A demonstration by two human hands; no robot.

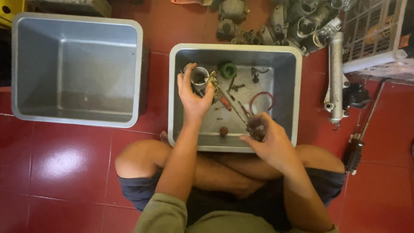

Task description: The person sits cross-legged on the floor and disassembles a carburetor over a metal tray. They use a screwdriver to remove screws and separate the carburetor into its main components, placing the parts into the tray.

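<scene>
A: What did the head cam show?

B: A person sat cross-legged on a red tiled floor (64, 164), w/ a grey rectangular metal tub (235, 49) in front of the knees. The left hand (194, 97) reached into the tub, fingers and thumb curled around a short grey metal cylinder w/ an open end (199, 76), holding it at the tub's far left. The right hand (269, 140) was closed on a small dark metal part (256, 128), just over the tub's near rim. A thin rod-like tool seemed to run from it toward the cylinder; too small to tell for sure.

A: Hands together or apart?

B: Apart, each gripping its own piece. The left forearm stretched straight forward; the right was bent inward across the lap, wrist cocked.

A: Anything else in the tub?

B: A green ring (228, 70), a thin red ring (261, 102), an orange-handled screwdriver (225, 102), screws and a small brown round piece. A second, larger grey tub (77, 26) sat to the left; engine castings (297, 21) lay beyond.

A: Handling advice?

B: My judgement: keep both pieces low over the tub so small bits drop inside, and hold the cylinder steady by its outer wall.
</scene>
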